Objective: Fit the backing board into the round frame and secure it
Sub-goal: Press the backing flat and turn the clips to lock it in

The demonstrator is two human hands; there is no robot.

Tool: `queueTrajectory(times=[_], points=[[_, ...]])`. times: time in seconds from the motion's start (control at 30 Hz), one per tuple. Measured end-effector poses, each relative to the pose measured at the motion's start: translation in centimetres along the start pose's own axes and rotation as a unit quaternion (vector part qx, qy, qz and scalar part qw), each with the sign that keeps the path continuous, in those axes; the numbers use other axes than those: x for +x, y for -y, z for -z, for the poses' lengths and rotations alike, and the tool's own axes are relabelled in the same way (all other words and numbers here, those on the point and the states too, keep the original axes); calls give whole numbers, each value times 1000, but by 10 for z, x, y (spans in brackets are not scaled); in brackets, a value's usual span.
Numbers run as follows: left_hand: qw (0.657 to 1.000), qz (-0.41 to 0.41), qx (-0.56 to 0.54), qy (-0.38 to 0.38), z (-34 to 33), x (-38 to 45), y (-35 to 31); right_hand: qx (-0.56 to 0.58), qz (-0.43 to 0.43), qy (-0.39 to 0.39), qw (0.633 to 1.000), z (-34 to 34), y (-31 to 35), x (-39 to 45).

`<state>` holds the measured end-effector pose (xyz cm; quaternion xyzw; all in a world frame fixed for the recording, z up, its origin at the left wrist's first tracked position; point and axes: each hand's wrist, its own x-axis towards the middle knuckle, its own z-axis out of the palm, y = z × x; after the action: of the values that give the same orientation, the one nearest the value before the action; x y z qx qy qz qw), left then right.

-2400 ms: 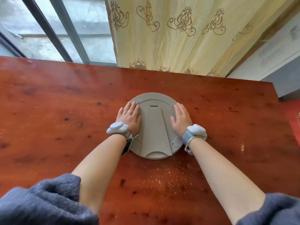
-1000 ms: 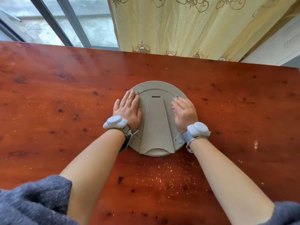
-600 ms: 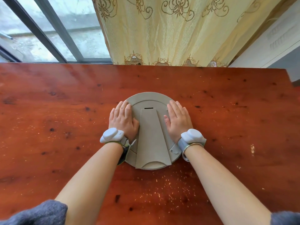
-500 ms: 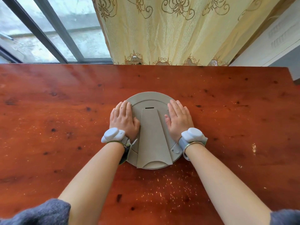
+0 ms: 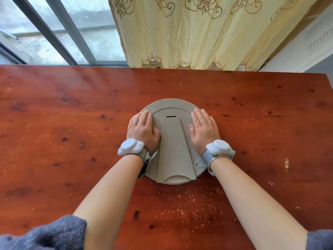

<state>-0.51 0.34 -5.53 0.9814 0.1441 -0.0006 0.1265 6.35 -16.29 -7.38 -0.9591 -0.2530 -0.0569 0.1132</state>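
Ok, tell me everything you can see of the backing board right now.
The backing board is a round, matte grey-beige disc, cardboard-like, lying flat inside the round frame on the wooden table. A tapered easel stand lies folded down its middle, below a small dark slot. A small metal tab shows at its lower right. The left hand and right hand press flat on either side.

Round frame is lying face down, flat, grey rim showing as an arc beyond the fingertips of both hands. Backing board, grey, is sitting inside the rim, lying between and under the 2 palms. Its tapered easel stand is lying folded flat between the hands, wide end nearest the wrists, small slot just past its narrow end.
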Motion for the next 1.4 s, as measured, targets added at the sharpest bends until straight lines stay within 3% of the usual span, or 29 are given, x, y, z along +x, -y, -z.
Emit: queueTrajectory(times=[0.67,1.4], points=[[987,-86,-44,-129,-13,-1,10,0,-6,-4,1000,0,1,0],[989,-117,-65,-63,-13,-1,8,-11,-2,-6,1000,-1,1,-2]])
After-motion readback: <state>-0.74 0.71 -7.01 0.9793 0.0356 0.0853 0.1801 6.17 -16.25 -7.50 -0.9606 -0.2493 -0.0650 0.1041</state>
